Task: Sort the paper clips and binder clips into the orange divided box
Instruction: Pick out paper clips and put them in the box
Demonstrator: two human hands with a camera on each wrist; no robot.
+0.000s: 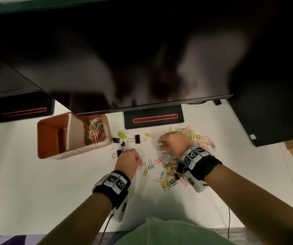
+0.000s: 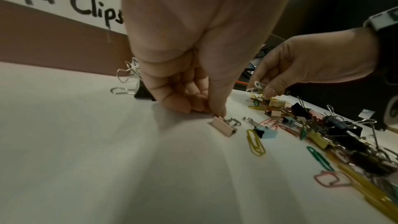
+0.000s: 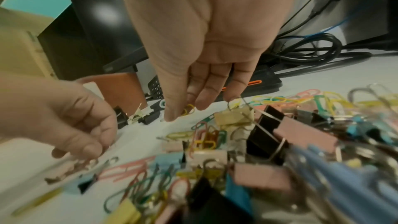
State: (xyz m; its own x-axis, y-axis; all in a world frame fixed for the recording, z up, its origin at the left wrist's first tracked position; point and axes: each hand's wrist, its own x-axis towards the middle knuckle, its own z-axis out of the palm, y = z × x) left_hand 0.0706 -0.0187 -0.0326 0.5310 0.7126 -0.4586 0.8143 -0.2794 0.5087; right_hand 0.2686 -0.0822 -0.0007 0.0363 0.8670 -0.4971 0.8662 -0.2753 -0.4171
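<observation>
Because the pink binder clip point(image 2: 223, 126) is light, stiff and springy, its wire handle looks the surest hold; the left hand point(image 2: 189, 67) pinches it there on the white desk point(image 2: 86, 142), at five o'clock from the orange divided box point(image 1: 53, 137). At three o'clock, the right hand point(image 3: 202, 48) pinches a yellow paper clip point(image 3: 188, 109), other fingers loosely extended.

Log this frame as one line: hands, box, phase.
left hand: pinching pink binder clip | right hand: reaching paper clips | orange divided box: right compartment holds paper clips | phase: sorting
</observation>
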